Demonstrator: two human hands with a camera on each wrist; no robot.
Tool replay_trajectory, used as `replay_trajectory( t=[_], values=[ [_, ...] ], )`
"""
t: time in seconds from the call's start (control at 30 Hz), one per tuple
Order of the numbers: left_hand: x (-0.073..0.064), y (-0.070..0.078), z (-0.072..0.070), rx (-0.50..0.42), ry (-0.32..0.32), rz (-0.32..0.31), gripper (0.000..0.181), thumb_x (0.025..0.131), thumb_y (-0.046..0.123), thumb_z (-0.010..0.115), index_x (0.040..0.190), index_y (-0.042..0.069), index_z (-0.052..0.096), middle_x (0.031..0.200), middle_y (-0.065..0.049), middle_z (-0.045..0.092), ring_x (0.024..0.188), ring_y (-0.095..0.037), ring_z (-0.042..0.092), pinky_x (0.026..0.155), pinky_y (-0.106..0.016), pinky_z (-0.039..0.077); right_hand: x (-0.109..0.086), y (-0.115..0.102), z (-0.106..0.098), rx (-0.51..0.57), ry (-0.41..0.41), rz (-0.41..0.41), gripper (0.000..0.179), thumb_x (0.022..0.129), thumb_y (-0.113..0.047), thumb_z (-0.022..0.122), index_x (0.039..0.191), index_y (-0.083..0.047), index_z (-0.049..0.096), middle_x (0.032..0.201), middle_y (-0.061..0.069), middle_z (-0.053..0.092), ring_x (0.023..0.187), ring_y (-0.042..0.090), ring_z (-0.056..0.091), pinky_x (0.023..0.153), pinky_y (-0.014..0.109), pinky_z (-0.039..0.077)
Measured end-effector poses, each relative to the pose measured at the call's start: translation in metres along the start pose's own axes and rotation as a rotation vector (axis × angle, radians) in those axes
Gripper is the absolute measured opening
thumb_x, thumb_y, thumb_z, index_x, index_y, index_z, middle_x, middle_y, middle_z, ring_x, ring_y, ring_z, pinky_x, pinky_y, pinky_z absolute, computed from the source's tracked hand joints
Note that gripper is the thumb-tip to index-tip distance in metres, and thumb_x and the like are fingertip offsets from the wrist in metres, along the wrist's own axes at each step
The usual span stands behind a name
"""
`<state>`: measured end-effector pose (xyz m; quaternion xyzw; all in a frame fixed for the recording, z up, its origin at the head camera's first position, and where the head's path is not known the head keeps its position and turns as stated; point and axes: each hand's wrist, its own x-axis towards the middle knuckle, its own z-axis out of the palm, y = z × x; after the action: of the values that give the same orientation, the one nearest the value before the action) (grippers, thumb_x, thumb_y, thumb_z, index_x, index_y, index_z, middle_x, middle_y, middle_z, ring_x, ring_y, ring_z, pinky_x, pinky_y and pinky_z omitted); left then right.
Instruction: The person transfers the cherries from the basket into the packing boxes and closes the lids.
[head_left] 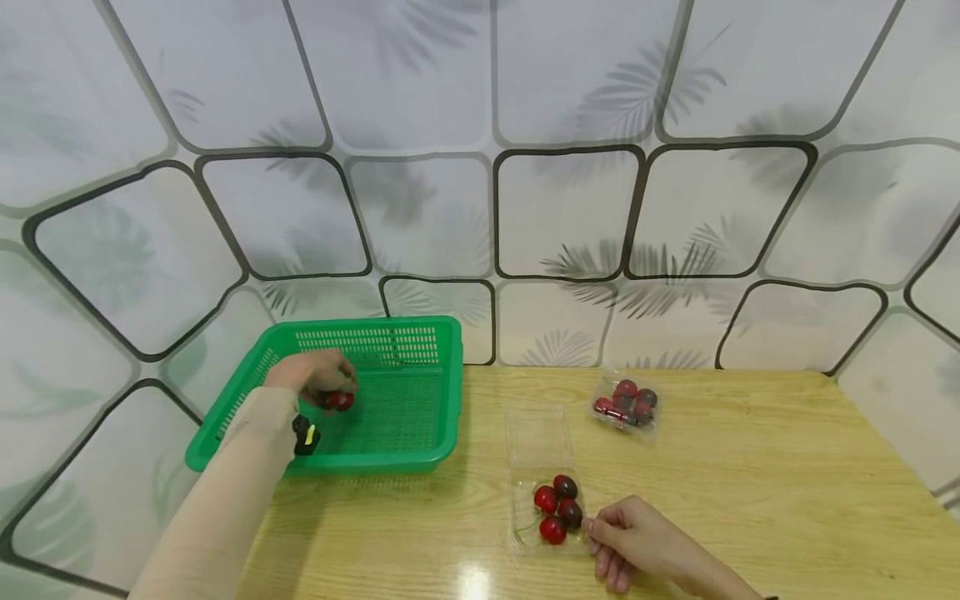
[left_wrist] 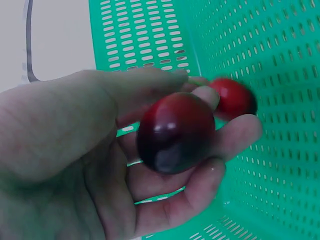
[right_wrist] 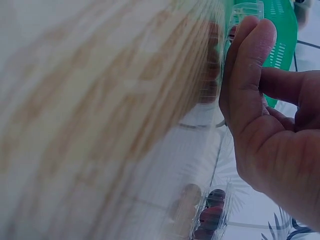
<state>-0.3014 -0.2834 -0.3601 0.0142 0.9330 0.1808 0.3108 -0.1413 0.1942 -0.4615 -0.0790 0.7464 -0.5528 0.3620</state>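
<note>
Inside the green basket (head_left: 448, 417), my left hand (head_left: 318, 372) holds red cherries. In the left wrist view a dark red cherry (left_wrist: 176, 132) lies against the fingers, and a brighter cherry (left_wrist: 232, 98) shows behind the fingertips, slightly blurred. My right hand (head_left: 637, 537) pinches the right edge of an open clear plastic box (head_left: 522, 546), its lower fingers curled; the exact contact is partly hidden. Several red and dark cherries (head_left: 552, 529) sit in that box, one with a green stem. The lid (head_left: 538, 437) lies folded back, away from me.
A closed clear box (head_left: 626, 404) of several cherries stands further back on the right. The wooden table (head_left: 750, 467) meets a patterned wall covering (head_left: 562, 208) at the back. A black device with a yellow mark (head_left: 305, 436) sits at my left wrist.
</note>
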Motion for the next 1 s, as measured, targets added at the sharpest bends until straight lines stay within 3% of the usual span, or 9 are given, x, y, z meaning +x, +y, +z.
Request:
replay_trajectory(
  t=[0.1,0.17,0.33,0.5,0.6,0.67,0.8,0.93,1.0],
  values=[
    [0.000,0.002,-0.001,-0.007,0.005,0.017,0.035,0.107,0.026,0.054,0.129,0.003,0.068,0.077,-0.004,0.065,0.063,-0.014,0.069,0.061,-0.033,0.059,0.000,-0.001,0.000,-0.005,0.001,0.000,0.034,0.108,-0.023,0.053,0.090,0.002,0.067,0.068,0.001,0.069,0.055,0.006,0.065,0.051,0.018,0.054],
    [0.000,0.003,-0.002,-0.006,0.012,0.030,0.034,0.108,0.028,0.052,0.125,0.004,0.070,0.071,-0.002,0.061,0.056,-0.011,0.059,0.057,-0.031,0.055,0.000,-0.002,0.000,-0.011,0.003,0.003,0.034,0.108,-0.023,0.053,0.090,0.002,0.067,0.068,0.001,0.069,0.055,0.006,0.065,0.051,0.019,0.054],
    [-0.002,0.006,-0.006,0.027,0.033,0.080,0.037,0.110,0.026,0.047,0.126,0.002,0.069,0.088,-0.007,0.066,0.059,-0.012,0.046,0.060,-0.031,0.050,-0.001,-0.004,0.000,-0.024,0.009,0.002,0.034,0.108,-0.023,0.053,0.091,0.002,0.068,0.068,0.002,0.069,0.055,0.007,0.065,0.052,0.019,0.054],
    [-0.004,0.008,-0.010,0.088,0.068,0.123,0.036,0.108,0.024,0.051,0.126,-0.001,0.070,0.072,0.002,0.055,0.054,-0.009,0.033,0.059,-0.028,0.042,-0.002,-0.006,0.001,-0.023,0.012,-0.010,0.034,0.108,-0.022,0.053,0.091,0.003,0.068,0.069,0.002,0.070,0.056,0.007,0.065,0.052,0.019,0.054],
    [-0.005,0.009,-0.012,0.117,0.093,0.154,0.033,0.106,0.020,0.054,0.125,-0.001,0.072,0.080,-0.002,0.066,0.051,-0.007,0.029,0.057,-0.026,0.037,-0.002,-0.005,0.001,-0.017,0.011,-0.011,0.034,0.108,-0.022,0.052,0.091,0.003,0.068,0.069,0.002,0.069,0.056,0.007,0.065,0.052,0.019,0.054],
    [-0.006,0.010,-0.012,0.140,0.112,0.171,0.030,0.104,0.017,0.056,0.120,0.000,0.075,0.098,-0.011,0.075,0.052,-0.007,0.035,0.057,-0.026,0.038,-0.002,-0.004,0.001,-0.013,0.011,-0.008,0.033,0.108,-0.022,0.052,0.091,0.003,0.068,0.069,0.002,0.069,0.056,0.007,0.065,0.052,0.019,0.055],
    [-0.010,0.013,-0.011,0.171,0.138,0.196,0.027,0.101,0.015,0.060,0.117,0.001,0.077,0.123,-0.020,0.073,0.068,-0.012,0.057,0.065,-0.029,0.046,-0.002,-0.003,0.001,-0.014,0.011,-0.005,0.033,0.108,-0.022,0.053,0.092,0.003,0.068,0.069,0.002,0.070,0.056,0.007,0.065,0.052,0.019,0.055],
    [-0.013,0.014,-0.010,0.150,0.143,0.209,0.026,0.099,0.015,0.065,0.120,0.003,0.076,0.120,-0.016,0.075,0.092,-0.020,0.072,0.078,-0.037,0.058,-0.001,-0.002,0.001,-0.023,0.010,-0.015,0.034,0.107,-0.022,0.053,0.091,0.003,0.068,0.069,0.003,0.070,0.056,0.008,0.065,0.052,0.019,0.055],
    [-0.014,0.013,-0.009,0.128,0.142,0.217,0.028,0.098,0.014,0.067,0.122,0.002,0.074,0.114,-0.015,0.077,0.090,-0.021,0.073,0.081,-0.041,0.060,-0.001,-0.002,0.001,-0.024,0.008,-0.018,0.034,0.107,-0.022,0.053,0.091,0.003,0.068,0.069,0.003,0.070,0.057,0.008,0.065,0.052,0.019,0.055]
  ],
)
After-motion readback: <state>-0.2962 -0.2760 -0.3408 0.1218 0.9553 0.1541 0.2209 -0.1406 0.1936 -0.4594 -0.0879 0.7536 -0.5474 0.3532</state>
